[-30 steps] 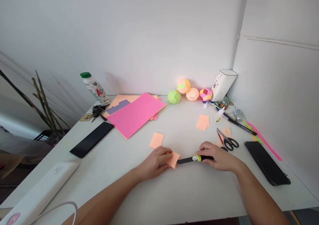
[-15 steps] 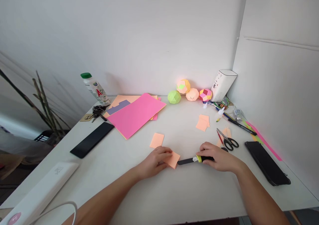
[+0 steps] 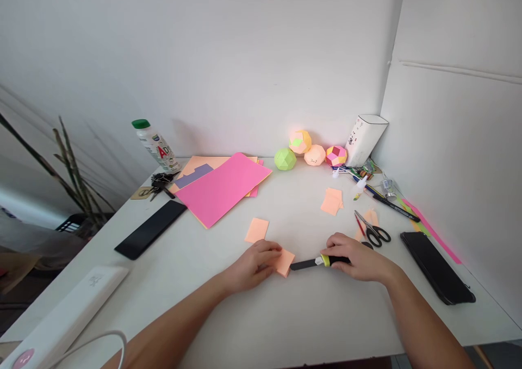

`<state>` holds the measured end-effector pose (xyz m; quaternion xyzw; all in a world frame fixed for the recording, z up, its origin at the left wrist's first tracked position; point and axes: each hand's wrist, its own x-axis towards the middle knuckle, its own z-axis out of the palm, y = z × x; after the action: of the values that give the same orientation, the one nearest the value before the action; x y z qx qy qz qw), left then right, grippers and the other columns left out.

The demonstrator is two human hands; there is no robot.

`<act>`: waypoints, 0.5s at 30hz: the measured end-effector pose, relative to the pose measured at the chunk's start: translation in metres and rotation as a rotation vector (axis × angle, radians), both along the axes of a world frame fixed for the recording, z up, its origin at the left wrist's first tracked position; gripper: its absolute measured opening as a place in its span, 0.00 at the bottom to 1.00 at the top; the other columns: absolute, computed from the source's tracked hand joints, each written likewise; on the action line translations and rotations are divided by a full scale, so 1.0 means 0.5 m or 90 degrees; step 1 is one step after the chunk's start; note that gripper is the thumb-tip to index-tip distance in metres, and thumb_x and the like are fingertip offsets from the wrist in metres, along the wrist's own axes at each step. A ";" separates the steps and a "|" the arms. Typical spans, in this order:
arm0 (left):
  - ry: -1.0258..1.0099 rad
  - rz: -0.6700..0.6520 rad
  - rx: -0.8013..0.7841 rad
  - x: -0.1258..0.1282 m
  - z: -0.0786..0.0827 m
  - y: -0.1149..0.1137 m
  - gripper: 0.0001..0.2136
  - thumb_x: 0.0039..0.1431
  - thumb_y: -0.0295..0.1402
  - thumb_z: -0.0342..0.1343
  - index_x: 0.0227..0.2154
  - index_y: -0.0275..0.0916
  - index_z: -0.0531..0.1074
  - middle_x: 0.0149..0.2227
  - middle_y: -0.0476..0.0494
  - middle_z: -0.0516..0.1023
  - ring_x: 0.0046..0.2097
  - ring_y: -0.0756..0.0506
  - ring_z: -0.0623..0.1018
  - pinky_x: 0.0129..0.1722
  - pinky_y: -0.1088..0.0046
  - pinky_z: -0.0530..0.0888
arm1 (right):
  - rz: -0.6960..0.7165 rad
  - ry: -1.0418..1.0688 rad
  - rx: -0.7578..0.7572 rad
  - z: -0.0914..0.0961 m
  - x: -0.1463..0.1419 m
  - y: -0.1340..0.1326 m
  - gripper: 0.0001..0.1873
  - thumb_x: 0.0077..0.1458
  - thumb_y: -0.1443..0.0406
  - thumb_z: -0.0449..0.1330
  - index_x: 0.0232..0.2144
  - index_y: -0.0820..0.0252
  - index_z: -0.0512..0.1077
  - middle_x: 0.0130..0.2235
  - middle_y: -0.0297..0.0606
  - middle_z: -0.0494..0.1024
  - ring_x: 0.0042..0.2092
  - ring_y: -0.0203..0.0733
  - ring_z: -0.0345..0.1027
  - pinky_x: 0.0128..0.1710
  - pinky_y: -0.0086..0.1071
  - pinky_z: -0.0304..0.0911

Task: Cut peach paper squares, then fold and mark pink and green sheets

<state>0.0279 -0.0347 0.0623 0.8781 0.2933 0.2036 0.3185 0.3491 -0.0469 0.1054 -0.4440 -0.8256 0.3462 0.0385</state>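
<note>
Counting the clock around the small peach paper [image 3: 285,261] at the desk's [image 3: 326,325] middle, a long white device [image 3: 77,314] lay between eight and nine, its near end cut off at the frame's edge and a pale cable [image 3: 108,333] in front of it. Between nine and ten, dark stems [image 3: 77,181] rose beyond the desk, their base too shadowy to make out, and a black slab [image 3: 149,231] lay nearer. At ten stood a bottle [image 3: 157,145], with keys [image 3: 161,181] just beside it. Toward eleven, a pink sheet [image 3: 224,186] partly covered a purple one [image 3: 193,176].

The left hand [image 3: 253,265] pinched the peach paper, its fingers hiding one side. Another peach square [image 3: 256,230] lay just beyond that hand. At three o'clock the right hand [image 3: 346,254] gripped a knife [image 3: 305,264], its fingers covering part of the handle; the dark blade reached the paper's edge, but whether it touched could not be told.

Faceted balls [image 3: 315,155] clustered between twelve and one. Peach squares [image 3: 332,201] and a white box [image 3: 367,139] were between one and two, the clutter at the box's foot hard to separate. Between two and three, scissors [image 3: 370,227] overlapped a scrap; a black pouch [image 3: 438,268] lay at three.
</note>
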 end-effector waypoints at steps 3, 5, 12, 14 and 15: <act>-0.003 -0.002 0.009 -0.001 -0.006 0.001 0.11 0.63 0.29 0.49 0.45 0.44 0.72 0.50 0.42 0.71 0.49 0.41 0.72 0.48 0.61 0.71 | 0.000 0.002 0.003 0.001 -0.001 0.000 0.19 0.57 0.65 0.54 0.51 0.51 0.72 0.46 0.41 0.69 0.49 0.47 0.64 0.48 0.41 0.63; -0.006 -0.001 0.015 -0.003 -0.012 0.001 0.11 0.62 0.28 0.50 0.45 0.44 0.72 0.51 0.42 0.71 0.49 0.41 0.71 0.49 0.62 0.71 | 0.000 0.005 0.005 0.001 -0.002 0.001 0.19 0.57 0.65 0.54 0.50 0.51 0.72 0.46 0.41 0.70 0.49 0.47 0.64 0.48 0.41 0.63; -0.012 0.006 0.029 -0.005 -0.025 0.002 0.14 0.61 0.29 0.53 0.49 0.43 0.69 0.50 0.41 0.72 0.50 0.40 0.71 0.49 0.62 0.71 | -0.001 0.004 0.010 0.002 -0.003 0.002 0.19 0.57 0.66 0.55 0.51 0.52 0.72 0.46 0.41 0.69 0.49 0.46 0.64 0.49 0.40 0.63; -0.012 0.007 0.031 -0.004 -0.025 0.001 0.14 0.60 0.29 0.53 0.50 0.43 0.69 0.50 0.41 0.72 0.50 0.40 0.71 0.49 0.62 0.71 | 0.000 0.006 0.013 0.001 -0.002 0.002 0.19 0.57 0.66 0.55 0.51 0.51 0.72 0.46 0.41 0.69 0.49 0.46 0.64 0.49 0.40 0.63; -0.012 0.007 0.033 -0.004 -0.025 0.001 0.15 0.60 0.29 0.53 0.50 0.43 0.69 0.51 0.42 0.72 0.50 0.40 0.71 0.49 0.62 0.71 | 0.000 0.007 0.014 0.001 -0.002 0.001 0.19 0.57 0.66 0.55 0.51 0.51 0.72 0.46 0.41 0.69 0.49 0.46 0.64 0.49 0.40 0.63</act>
<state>0.0259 -0.0340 0.0497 0.8823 0.2900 0.2212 0.2974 0.3482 -0.0462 0.1060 -0.4415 -0.8291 0.3396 0.0482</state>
